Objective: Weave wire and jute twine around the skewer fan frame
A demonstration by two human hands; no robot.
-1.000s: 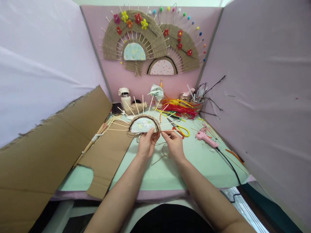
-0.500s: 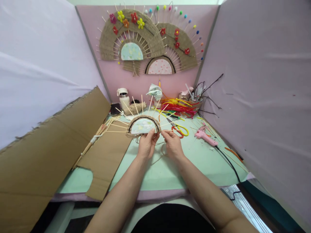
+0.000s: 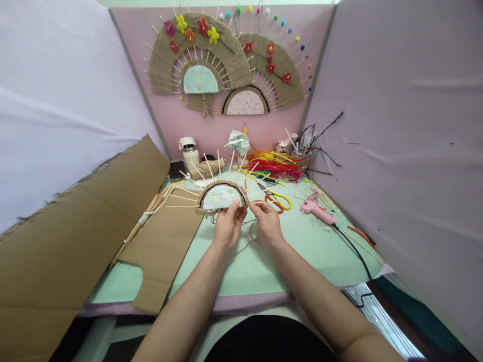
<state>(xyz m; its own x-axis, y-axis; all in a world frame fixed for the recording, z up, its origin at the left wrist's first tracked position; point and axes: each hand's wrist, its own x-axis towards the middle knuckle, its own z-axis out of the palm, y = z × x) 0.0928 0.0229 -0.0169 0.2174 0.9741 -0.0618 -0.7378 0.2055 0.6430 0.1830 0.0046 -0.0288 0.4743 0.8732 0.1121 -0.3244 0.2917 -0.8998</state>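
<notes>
A half-round fan frame (image 3: pixel 220 197), with a pale floral centre, a black curved trim and wooden sticks fanning outward, is held above the table. My left hand (image 3: pixel 228 226) grips its lower right edge, thumb on the front. At the frame's right corner, my right hand (image 3: pixel 267 221) is closed, thumb and forefinger pinching the twine there. Loose twine (image 3: pixel 249 244) hangs below and between the hands. More twine strands dangle under the frame's left end. The fingertips of both hands are partly hidden.
Yellow-and-orange-handled scissors (image 3: pixel 279 201) and a pink glue gun (image 3: pixel 317 211) lie to the right. Cardboard (image 3: pixel 169 236) and bundled sticks (image 3: pixel 139 221) are at left. Behind stand a bottle (image 3: pixel 189 153), a twine roll (image 3: pixel 207 168) and red and yellow pipe cleaners (image 3: pixel 275 168). Finished fans (image 3: pixel 199 50) hang on the back panel.
The view has shifted slightly, so the background sits a little further left. Both hands keep nearly the same grip on the fan frame and twine.
</notes>
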